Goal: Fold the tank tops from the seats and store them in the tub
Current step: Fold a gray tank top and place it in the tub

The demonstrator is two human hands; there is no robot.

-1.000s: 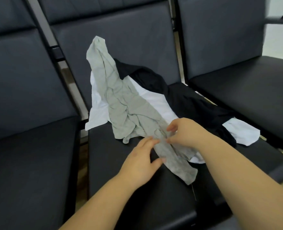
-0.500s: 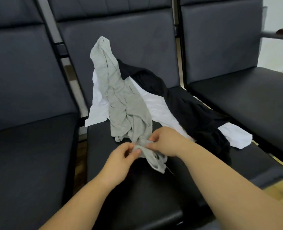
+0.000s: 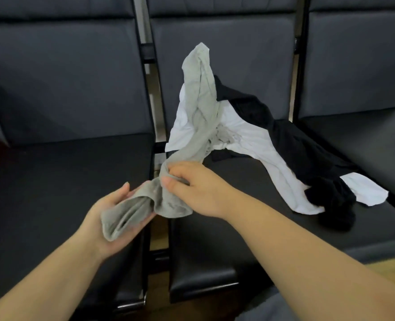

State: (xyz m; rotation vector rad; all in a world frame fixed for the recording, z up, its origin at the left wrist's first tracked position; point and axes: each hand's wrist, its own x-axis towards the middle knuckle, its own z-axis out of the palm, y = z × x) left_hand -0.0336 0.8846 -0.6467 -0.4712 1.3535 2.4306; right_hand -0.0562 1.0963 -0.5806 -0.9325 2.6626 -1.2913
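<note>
waiting room: linked padded seats [image 3: 215, 205]

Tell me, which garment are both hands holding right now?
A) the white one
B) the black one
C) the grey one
C: the left hand and right hand both grip the grey tank top; the white tank top and black tank top lie untouched on the seat.
</note>
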